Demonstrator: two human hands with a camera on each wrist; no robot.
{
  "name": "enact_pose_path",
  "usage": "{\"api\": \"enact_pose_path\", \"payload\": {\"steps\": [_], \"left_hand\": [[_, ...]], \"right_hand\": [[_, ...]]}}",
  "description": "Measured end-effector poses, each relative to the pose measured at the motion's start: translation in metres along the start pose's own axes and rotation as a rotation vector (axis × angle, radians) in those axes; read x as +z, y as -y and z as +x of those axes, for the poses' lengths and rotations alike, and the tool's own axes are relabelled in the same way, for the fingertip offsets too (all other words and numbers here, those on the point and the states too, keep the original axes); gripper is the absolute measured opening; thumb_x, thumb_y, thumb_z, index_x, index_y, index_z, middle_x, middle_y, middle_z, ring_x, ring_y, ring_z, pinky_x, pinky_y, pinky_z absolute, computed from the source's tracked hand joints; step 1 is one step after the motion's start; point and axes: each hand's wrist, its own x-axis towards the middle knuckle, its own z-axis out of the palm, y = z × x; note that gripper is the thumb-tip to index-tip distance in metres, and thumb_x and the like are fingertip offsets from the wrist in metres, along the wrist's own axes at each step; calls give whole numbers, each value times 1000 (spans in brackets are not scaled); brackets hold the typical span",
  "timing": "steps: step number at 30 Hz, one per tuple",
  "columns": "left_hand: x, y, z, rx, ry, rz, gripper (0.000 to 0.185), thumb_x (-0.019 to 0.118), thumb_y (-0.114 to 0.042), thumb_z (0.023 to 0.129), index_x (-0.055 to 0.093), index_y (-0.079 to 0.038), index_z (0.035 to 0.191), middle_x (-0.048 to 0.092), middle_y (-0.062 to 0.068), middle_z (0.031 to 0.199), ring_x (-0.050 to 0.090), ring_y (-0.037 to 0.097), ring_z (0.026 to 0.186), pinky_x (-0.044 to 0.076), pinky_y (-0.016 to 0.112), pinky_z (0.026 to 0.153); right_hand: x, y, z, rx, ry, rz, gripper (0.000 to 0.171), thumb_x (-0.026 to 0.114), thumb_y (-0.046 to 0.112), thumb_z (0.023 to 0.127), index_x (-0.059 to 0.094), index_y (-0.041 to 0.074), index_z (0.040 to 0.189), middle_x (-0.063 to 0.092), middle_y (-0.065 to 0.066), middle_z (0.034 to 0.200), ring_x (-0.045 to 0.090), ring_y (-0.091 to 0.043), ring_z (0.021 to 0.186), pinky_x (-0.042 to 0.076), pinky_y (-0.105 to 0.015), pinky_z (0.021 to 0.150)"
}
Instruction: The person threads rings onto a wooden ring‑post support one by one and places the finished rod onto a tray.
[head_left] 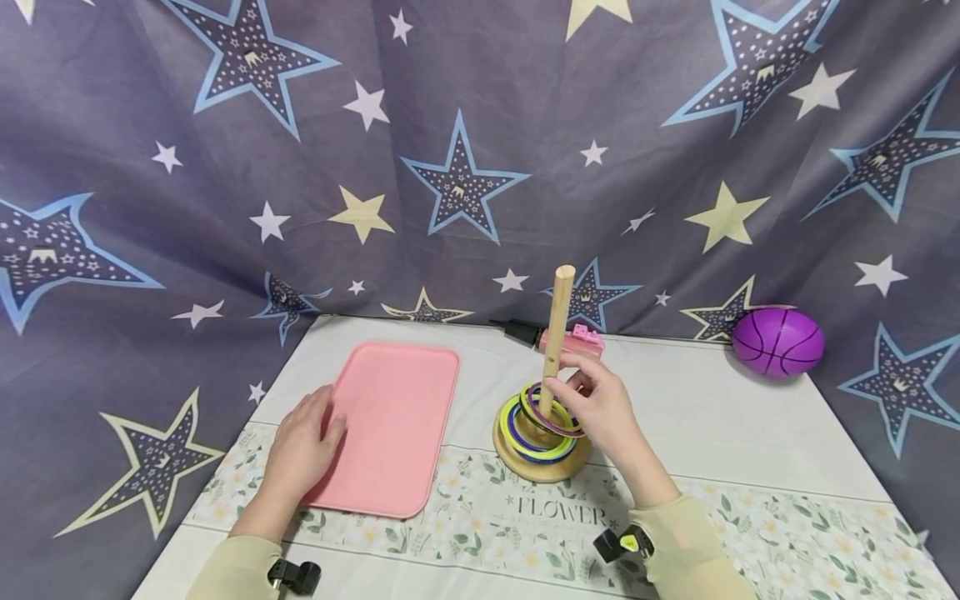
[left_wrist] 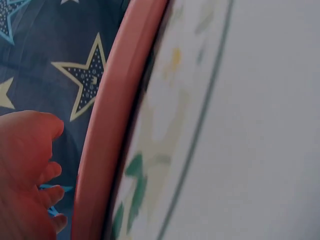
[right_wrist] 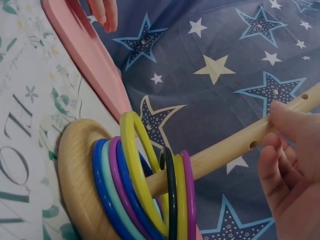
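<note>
A wooden ring stand has an upright pole (head_left: 557,321) on a round base (head_left: 510,454). Several coloured rings circle the pole: a blue ring (right_wrist: 102,187) lies low, a yellow ring (right_wrist: 129,150) leans, and a purple ring (right_wrist: 189,195) is uppermost, tilted in the head view. Above them my right hand (head_left: 600,408) is at the pole, thumb overlapping it and the other fingers bent; no ring is in its fingers. My left hand (head_left: 300,442) rests at the left edge of a pink tray (head_left: 390,425), fingers relaxed; the left wrist view shows it beside the rim.
Behind the stand lies a pink and black toy (head_left: 570,340), partly hidden by the pole and hand. A purple ball (head_left: 778,342) sits at the back right of the table. A flowered cloth (head_left: 750,417) covers the tabletop, and a star-patterned curtain (head_left: 420,67) hangs behind.
</note>
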Motion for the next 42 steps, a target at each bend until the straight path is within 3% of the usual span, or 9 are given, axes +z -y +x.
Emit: {"api": "enact_pose_path", "payload": {"steps": [9,17,26,32,42], "left_hand": [[-1,24,-2,-18,87,-29,66,55,-35,116,40,4,166,43,36,165,33,56,157,24,71,128],[-2,30,-2,-32,142,-105,67,57,-38,116,39,-1,168,37,34,169,30,56,158,26,74,126],[1,39,-7,11,117,-157,67,58,-34,116,39,3,168,38,31,171,29,56,158,22,69,130],[4,39,-9,27,78,-137,65,58,-32,116,41,6,165,42,33,167,34,55,156,19,65,132],[7,39,-10,7,68,-118,62,58,-31,115,44,4,165,43,34,166,35,53,157,19,63,133]], "right_hand": [[2,-1,0,13,2,-72,23,83,20,102,80,17,124,69,-1,79,61,-20,67,51,-29,55],[-1,0,-1,35,11,-54,21,81,26,104,81,19,124,73,-3,83,63,-23,68,52,-30,59],[0,1,0,27,13,-50,21,81,24,104,81,16,124,76,-4,86,68,-25,70,57,-30,60],[2,5,0,13,-9,-80,21,81,24,104,82,16,123,75,-2,84,67,-21,67,56,-30,59],[9,22,7,-2,-56,-106,22,83,25,102,84,18,124,75,1,84,67,-19,70,56,-30,62]]}}
